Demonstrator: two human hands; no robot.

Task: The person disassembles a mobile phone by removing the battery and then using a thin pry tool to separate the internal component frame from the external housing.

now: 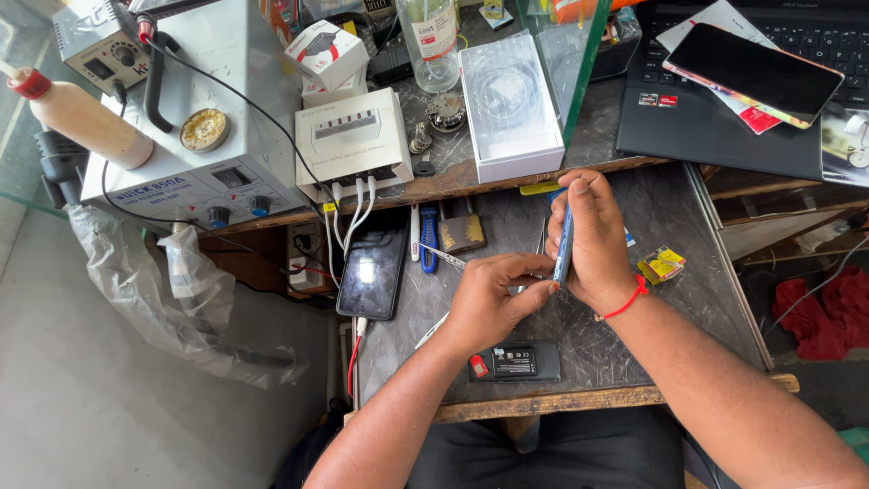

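My right hand [593,240] grips a slim blue phone [564,249], held upright on its edge above the grey worktop [674,226]. My left hand [489,299] is right beside it, fingertips pinched against the phone's lower edge; whether they hold a small tool I cannot tell. A red thread circles my right wrist. A black battery [516,362] lies flat on the worktop just below my left hand.
A dark phone [372,273] lies plugged in at the left, beside a blue-handled tool [428,249] and a padlock [463,232]. A white soldering station [195,172], white charger box [353,140], clear case [510,104] and laptop [724,118] with a phone on it stand behind.
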